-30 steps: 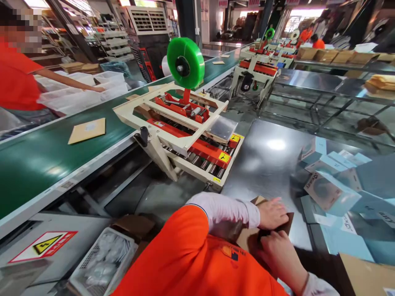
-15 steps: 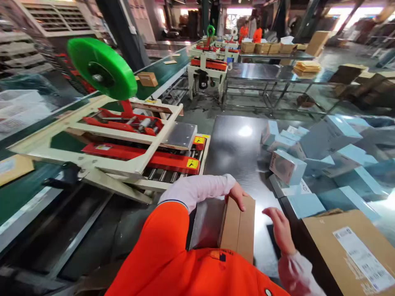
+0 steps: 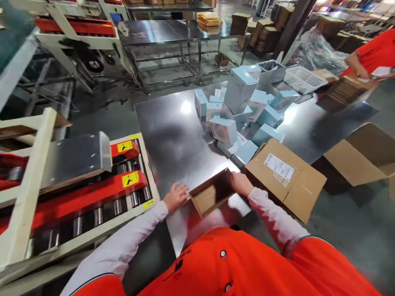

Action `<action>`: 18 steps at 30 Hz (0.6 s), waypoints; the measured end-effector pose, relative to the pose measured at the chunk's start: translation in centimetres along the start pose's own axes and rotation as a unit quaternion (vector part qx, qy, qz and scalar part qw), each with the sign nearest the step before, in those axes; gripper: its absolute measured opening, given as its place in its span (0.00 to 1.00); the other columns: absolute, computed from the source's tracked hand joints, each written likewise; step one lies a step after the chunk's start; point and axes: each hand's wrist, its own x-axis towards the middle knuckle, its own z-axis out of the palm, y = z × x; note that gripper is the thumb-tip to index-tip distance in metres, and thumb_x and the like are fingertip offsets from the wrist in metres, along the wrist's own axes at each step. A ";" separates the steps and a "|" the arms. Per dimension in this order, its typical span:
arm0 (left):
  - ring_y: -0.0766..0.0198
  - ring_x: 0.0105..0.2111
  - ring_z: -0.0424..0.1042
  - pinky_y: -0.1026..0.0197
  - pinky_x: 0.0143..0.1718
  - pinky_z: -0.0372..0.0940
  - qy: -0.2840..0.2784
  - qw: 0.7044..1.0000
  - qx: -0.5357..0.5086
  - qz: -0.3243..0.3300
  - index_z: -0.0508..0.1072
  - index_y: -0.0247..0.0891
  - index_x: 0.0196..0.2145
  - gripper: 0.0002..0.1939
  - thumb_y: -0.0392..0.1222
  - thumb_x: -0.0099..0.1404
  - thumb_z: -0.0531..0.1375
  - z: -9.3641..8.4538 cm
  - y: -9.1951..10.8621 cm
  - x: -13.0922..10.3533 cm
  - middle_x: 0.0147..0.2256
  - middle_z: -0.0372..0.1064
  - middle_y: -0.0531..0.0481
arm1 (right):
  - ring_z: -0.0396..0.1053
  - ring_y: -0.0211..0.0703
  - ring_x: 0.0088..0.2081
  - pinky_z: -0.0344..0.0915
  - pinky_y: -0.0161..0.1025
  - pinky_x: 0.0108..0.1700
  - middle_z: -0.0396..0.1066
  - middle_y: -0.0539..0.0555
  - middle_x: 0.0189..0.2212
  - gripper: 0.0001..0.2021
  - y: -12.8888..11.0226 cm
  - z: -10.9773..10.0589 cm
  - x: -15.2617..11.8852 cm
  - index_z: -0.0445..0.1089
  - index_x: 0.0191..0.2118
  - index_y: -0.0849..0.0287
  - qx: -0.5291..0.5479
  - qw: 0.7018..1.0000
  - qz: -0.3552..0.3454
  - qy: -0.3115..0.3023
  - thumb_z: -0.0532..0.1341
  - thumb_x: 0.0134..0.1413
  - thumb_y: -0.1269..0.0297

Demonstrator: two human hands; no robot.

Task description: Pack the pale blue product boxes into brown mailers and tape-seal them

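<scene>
A small brown cardboard box sits on the metal table close to my body, its open side facing up and its inside in view. My right hand grips the box's right end, fingers over the rim. At the left end is my left hand, its fingers spread and the tips at or very near the box wall; contact is hard to make out. Beyond the box lies a pile of light-blue product boxes, with one tall box on top.
A larger carton with a white label stands to the right, near another open carton. On the left is a taping machine with rollers. A white basket lies at the far end, where a co-worker's hand handles cardboard.
My view has swung right. The cardboard box now shows its open inside instead of its closed, seamed face. My right hand has come onto it; my left hand has moved to its left end.
</scene>
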 end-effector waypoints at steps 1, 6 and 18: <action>0.51 0.58 0.64 0.38 0.62 0.54 0.005 1.000 0.006 -0.018 0.76 0.39 0.47 0.17 0.29 0.67 0.53 -0.9 -1.7 3.6 0.54 0.70 0.42 | 0.75 0.48 0.42 0.70 0.47 0.47 0.76 0.60 0.41 0.12 0.0 0.1 -0.2 0.72 0.47 0.65 -0.016 1.000 -0.006 -0.001 0.56 0.68 0.63; 0.46 0.66 0.51 0.45 0.62 0.57 -0.020 0.990 0.022 -0.139 0.59 0.32 0.65 0.32 0.30 0.63 0.56 -8.0 -6.0 28.7 0.65 0.55 0.35 | 0.77 0.50 0.42 0.70 0.43 0.44 0.77 0.62 0.45 0.18 0.4 1.9 -0.8 0.68 0.56 0.61 0.088 0.985 -0.047 0.138 0.51 0.70 0.60; 0.46 0.58 0.66 0.35 0.65 0.48 0.109 0.988 -0.107 0.012 0.63 0.38 0.61 0.39 0.47 0.54 0.69 -14.7 -4.0 26.8 0.54 0.69 0.41 | 0.73 0.46 0.41 0.69 0.42 0.46 0.75 0.58 0.39 0.18 1.3 5.0 0.5 0.72 0.43 0.59 0.396 0.888 -0.110 0.205 0.50 0.66 0.52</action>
